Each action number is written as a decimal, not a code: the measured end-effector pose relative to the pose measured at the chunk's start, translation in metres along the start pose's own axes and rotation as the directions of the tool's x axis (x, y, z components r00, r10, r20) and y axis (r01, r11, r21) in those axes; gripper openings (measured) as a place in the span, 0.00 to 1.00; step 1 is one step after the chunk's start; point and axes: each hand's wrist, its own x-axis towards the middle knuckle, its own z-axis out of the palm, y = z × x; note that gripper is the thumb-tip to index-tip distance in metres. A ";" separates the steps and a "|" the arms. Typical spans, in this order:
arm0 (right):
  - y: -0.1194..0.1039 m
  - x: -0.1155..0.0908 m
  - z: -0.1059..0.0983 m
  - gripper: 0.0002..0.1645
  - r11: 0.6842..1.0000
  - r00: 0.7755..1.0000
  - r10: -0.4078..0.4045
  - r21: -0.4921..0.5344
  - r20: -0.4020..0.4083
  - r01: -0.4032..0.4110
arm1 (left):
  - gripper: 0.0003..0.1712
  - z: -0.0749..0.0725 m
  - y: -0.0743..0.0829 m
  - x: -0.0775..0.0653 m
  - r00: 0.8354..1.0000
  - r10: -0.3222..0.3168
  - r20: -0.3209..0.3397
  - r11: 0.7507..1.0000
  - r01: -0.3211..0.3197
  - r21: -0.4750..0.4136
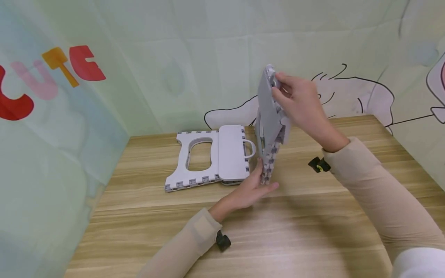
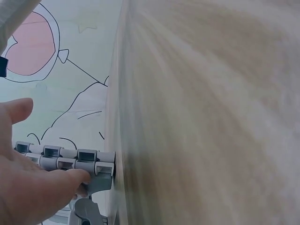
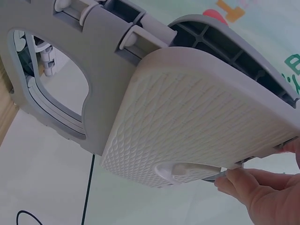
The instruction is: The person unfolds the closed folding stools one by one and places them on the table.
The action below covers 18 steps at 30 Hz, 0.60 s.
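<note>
My right hand pinches the upper end of a grey-and-white folding stool, which stands nearly upright and edge-on. In the right wrist view, its textured top panel shows with the fingers at the far end, by the handle slot; a dark ribbed underside is visible behind. Down at the lower end, my left hand has its fingers extended and touches the knuckled edge, thumb and fingers spread apart. Left of it lies a second folding stool, flat, with a looped handle pointing right.
The wood-grain table extends in front of both hands and off to the right. A printed cloth backdrop rises behind and on the left. Black clips hang near both sleeve cuffs.
</note>
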 end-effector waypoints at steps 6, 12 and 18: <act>-0.001 0.002 0.005 0.26 0.997 1.000 -0.024 -0.074 0.008 0.024 | 0.54 -0.001 -0.002 0.000 1.000 0.016 0.010 0.998 -0.015 -0.065; -0.001 0.003 0.008 0.26 0.995 0.999 -0.044 -0.091 -0.003 0.043 | 0.51 -0.005 0.000 -0.002 1.000 -0.025 0.019 0.996 0.026 -0.089; -0.002 0.005 0.010 0.25 0.996 0.999 -0.051 -0.071 -0.003 0.050 | 0.45 -0.010 0.006 -0.003 0.999 -0.030 -0.024 0.999 0.029 -0.013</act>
